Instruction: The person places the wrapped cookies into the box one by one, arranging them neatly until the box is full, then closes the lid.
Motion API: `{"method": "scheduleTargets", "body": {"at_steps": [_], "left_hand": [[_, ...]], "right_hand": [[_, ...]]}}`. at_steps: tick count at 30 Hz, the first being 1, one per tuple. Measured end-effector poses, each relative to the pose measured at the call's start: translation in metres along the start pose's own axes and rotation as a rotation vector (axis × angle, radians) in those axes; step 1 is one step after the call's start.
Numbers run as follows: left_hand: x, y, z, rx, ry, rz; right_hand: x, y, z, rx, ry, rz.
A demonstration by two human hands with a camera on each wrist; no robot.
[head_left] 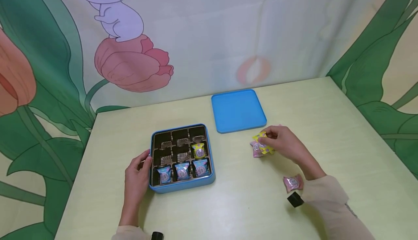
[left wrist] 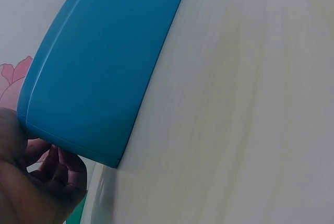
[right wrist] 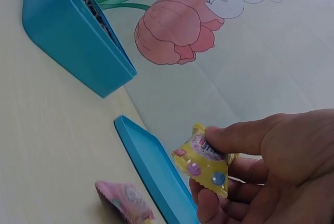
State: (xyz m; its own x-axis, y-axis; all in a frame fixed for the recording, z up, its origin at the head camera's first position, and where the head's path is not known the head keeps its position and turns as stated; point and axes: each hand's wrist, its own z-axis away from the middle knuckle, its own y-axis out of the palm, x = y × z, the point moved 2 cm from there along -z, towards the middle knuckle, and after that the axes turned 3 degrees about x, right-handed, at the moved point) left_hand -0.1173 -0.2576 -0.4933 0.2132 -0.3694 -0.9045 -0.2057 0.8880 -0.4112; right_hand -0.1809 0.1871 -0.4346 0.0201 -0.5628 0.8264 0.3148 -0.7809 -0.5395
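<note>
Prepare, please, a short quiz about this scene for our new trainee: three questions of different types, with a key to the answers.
1. Multiple choice: what does the right hand hold? a) a pink candy; b) a yellow candy; c) nothing.
2. True or false: the blue lid lies on the table, apart from the box.
3. Count: how many of the box's nine compartments hold a candy?

Key: 1: b. 2: true. 3: four, namely three blue candies in the near row and one yellow candy in the box in the middle row.
</note>
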Motion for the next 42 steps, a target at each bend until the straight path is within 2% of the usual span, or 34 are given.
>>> {"method": "scheduleTargets", "body": {"at_steps": [8, 21, 29, 42], "left_hand": [[-0.001, 0.0, 0.001, -0.003, -0.006, -0.006], [-0.004, 0.004, -0.002, 0.008, 0.005, -0.018], [-0.001, 0.001, 0.0, -0.016, -0.001, -0.019], [-0.001, 0.001, -0.001, -0.014, 0.003, -0.017]], "right_hand": [[0.014, 0.013, -0.013, 0.029, -0.059, -0.034], [0.042, 0.034, -0.032, 0.056, -0.082, -0.114], [0.064, 0.056, -0.047, 0.08, -0.146, -0.103], [0.088, 0.094, -0.069, 0.132, -0.178, -0.138]]}}
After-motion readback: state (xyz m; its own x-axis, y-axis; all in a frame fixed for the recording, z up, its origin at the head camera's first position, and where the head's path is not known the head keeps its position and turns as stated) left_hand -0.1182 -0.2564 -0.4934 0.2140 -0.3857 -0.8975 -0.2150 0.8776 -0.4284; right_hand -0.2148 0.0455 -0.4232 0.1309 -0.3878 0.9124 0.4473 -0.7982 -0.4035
